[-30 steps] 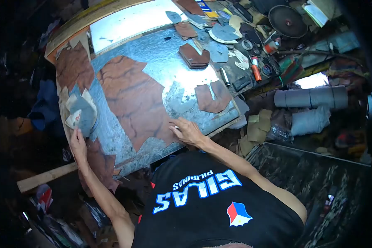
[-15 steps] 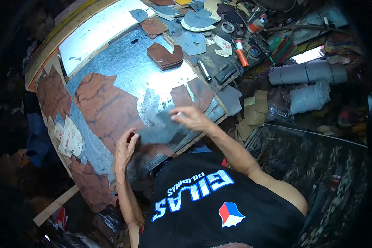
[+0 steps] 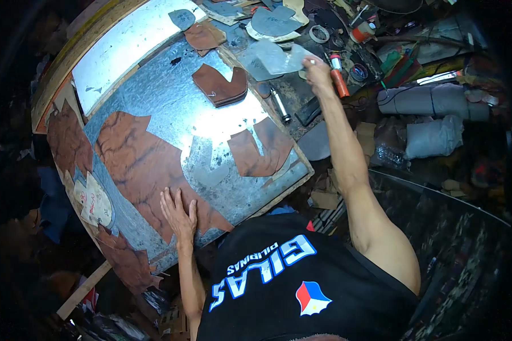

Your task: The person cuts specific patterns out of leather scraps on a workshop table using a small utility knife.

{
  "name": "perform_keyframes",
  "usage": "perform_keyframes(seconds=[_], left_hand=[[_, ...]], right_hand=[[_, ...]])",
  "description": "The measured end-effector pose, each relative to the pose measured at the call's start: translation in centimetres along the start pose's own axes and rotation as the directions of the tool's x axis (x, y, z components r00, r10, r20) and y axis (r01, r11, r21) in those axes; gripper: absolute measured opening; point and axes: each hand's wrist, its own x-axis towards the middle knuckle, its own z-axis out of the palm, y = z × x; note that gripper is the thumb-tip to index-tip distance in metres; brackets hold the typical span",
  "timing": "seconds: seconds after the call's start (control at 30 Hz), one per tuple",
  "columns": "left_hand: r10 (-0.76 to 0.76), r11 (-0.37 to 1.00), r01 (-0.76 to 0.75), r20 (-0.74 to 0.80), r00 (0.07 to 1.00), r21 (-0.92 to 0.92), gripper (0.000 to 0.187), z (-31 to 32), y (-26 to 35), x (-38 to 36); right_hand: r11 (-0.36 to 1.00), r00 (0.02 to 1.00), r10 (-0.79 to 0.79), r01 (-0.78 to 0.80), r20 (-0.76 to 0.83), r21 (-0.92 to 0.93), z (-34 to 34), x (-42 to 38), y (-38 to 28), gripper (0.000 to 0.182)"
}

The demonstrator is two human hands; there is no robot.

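My left hand [image 3: 180,215] lies flat, fingers spread, on a large brown leather piece [image 3: 145,165] with dark streaks. Out at the upper right, my right hand [image 3: 318,75] pinches the edge of a pale grey notched pattern piece [image 3: 276,58], which is over other grey flat pieces. A stack of cut brown leather pieces [image 3: 221,85], notched at the top, sits on the metal-topped table [image 3: 153,74]. Nearer me, another brown leather piece [image 3: 253,150] has a cut-out in it.
Beyond my right hand are an orange tube [image 3: 339,82], a roll of tape [image 3: 319,35] and an orange-and-white bottle [image 3: 363,33]. A silver cylindrical tool [image 3: 280,105] lies by the table's wooden edge. White marked patterns [image 3: 95,202] rest at the left.
My right hand has swung up and right, carrying the grey pattern piece from near my body. My left hand has let go of it and come down flat on the leather.
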Motion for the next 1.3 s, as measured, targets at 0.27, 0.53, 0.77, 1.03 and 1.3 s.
perform_keyframes(seconds=[0.27,0.53,0.77,1.03,1.3], left_hand=[[-0.021,0.999,0.021,0.01,1.0,0.036,0.053,0.2,0.0,0.0],[-0.034,0.999,0.034,0.009,0.999,0.043,0.054,0.3,0.0,-0.1],[-0.01,1.0,0.01,-0.02,1.0,0.028,0.053,0.1,0.0,0.0],[0.007,1.0,-0.007,-0.06,0.998,-0.003,0.052,0.7,-0.4,-0.1],[-0.007,1.0,0.007,-0.042,0.999,0.0,0.055,0.9,-0.9,-0.7]], right_hand=[[0.615,0.965,-0.259,0.134,-0.039,-0.777,4.2,3.6,5.8,0.03],[0.688,0.991,-0.132,0.092,0.001,-0.72,5.9,3.9,7.2,0.028],[0.614,0.97,-0.229,0.208,0.081,-0.761,2.9,1.2,5.3,0.032],[0.224,0.966,-0.053,0.257,0.252,-0.94,1.1,-1.4,4.3,0.037],[0.236,0.887,-0.155,0.46,0.434,-0.856,4.3,-7.7,4.6,0.038]])
